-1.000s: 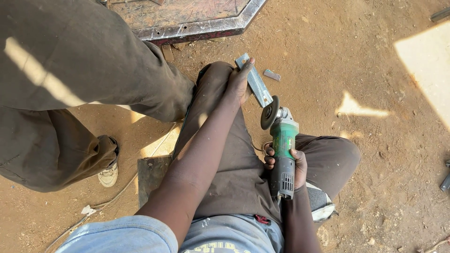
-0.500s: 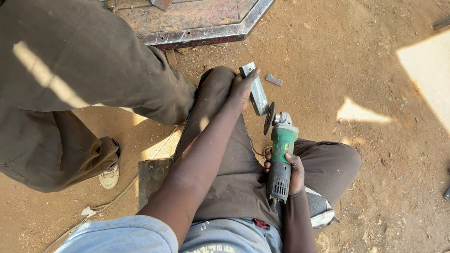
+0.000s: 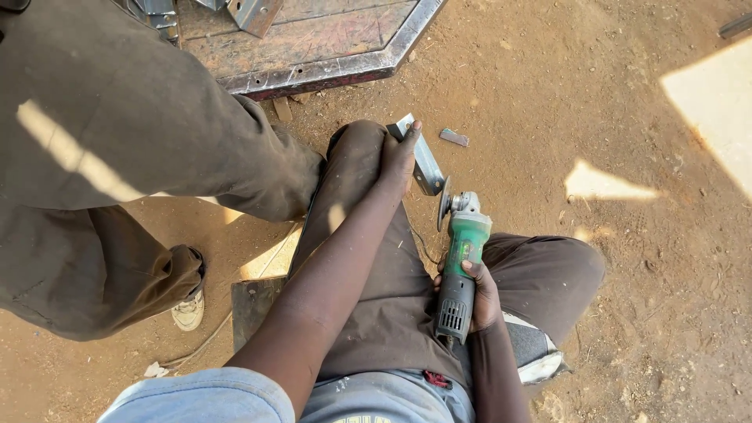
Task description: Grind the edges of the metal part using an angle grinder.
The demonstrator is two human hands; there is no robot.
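grinding on the dirt floor, i brace a short grey metal angle piece [image 3: 425, 163] against my raised left knee [image 3: 356, 145], my left hand [image 3: 398, 155] wrapped over its near end with the grip pressed together on the steel, while my right hand [image 3: 479, 294] has its grip curled tight around the body of a green angle grinder [image 3: 462, 262] whose disc [image 3: 444, 204] sits just at the lower end of the piece; to my mind the cut goes well only if the piece is pinned hard against the knee, my fingers stay up the bar away from the wheel, and the disc meets the edge squarely with light pressure, the cord [image 3: 419, 243] trailing clear over my lap. a small metal offcut [image 3: 454, 138] lies near on the ground [image 3: 595, 102] beyond the bar. a second person in brown trousers [image 3: 149, 149] stands close at my left, one pale shoe [image 3: 188, 311] planted beside a dark plate [image 3: 254, 309], and a rusty steel frame [image 3: 329, 74] with bright brackets [image 3: 254, 14] lies just ahead; i judge that leg and my own knee the tightest limits on swinging the tool
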